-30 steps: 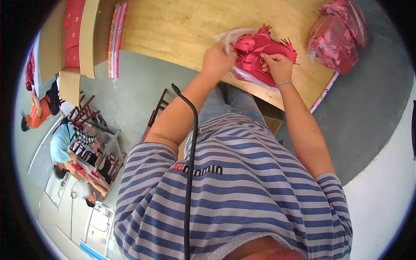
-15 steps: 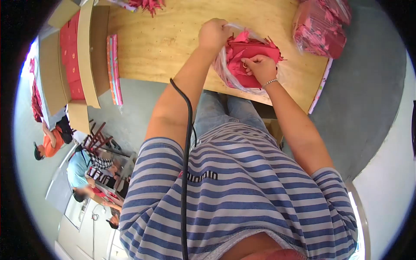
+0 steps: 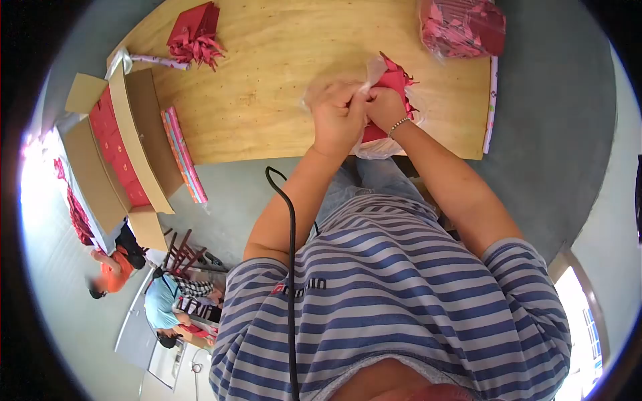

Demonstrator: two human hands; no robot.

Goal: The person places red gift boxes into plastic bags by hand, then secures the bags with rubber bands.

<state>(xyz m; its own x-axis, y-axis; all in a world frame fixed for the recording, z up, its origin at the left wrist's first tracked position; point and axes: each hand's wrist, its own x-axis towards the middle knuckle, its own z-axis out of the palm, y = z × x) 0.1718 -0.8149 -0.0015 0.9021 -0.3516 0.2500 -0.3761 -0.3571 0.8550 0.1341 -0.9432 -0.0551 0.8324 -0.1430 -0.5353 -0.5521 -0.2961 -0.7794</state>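
Note:
A clear plastic bag (image 3: 378, 148) lies at the table's near edge, with red ribboned paper bags (image 3: 393, 81) inside it. My left hand (image 3: 336, 119) is closed on the bag's gathered plastic, left of the red stack. Right beside it, my right hand (image 3: 388, 109) has its fingers curled in on the same plastic, over the red paper bags. The two hands' fingertips meet, and the exact pinch is partly hidden.
Another wrapped bundle of red bags (image 3: 463, 27) sits at the table's far right. Loose red ribboned bags (image 3: 195, 33) lie at the far left. An open cardboard box (image 3: 148, 127) holds red packets. Patterned rolls (image 3: 182, 154) lie beside it. Two people work at lower left.
My left hand has come across to the right and down, drawing the plastic in. My right hand has left the stack's middle and met it. The head view has shifted.

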